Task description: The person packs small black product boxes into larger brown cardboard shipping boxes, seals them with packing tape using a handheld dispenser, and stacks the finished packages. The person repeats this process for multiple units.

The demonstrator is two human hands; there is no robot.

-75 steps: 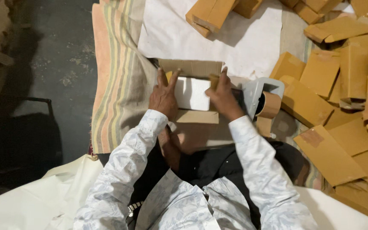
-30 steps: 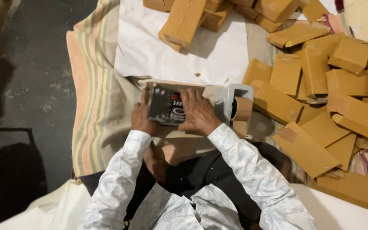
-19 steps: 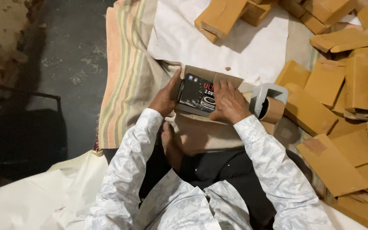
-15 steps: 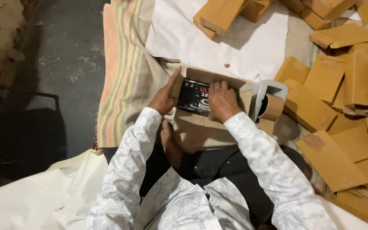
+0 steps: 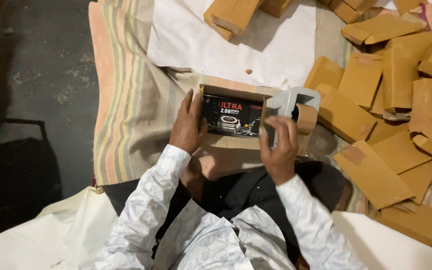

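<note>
A striped cloth (image 5: 126,110) in faded pink, beige and grey covers the floor (image 5: 41,75), and a sheet of white paper (image 5: 236,47) lies across its upper part. To the right, a wide heap of flat brown cardboard boxes (image 5: 391,100) spreads over the cloth, with a few more boxes (image 5: 231,15) resting on the upper edge of the paper. In front of the seated person, an open brown carton (image 5: 231,117) sits on the cloth with a black printed product box (image 5: 232,116) lying inside it, filling most of the opening. The left hand (image 5: 188,125) rests open against the carton's left side, fingers spread upward along its wall and the edge of the black box. The right hand (image 5: 278,145) is curled around the handle of a grey tape dispenser (image 5: 291,107), which stands just beside the carton's right end and carries a roll of brown tape (image 5: 307,118). Both white patterned sleeves (image 5: 151,200) reach forward from the bottom edge.
</note>
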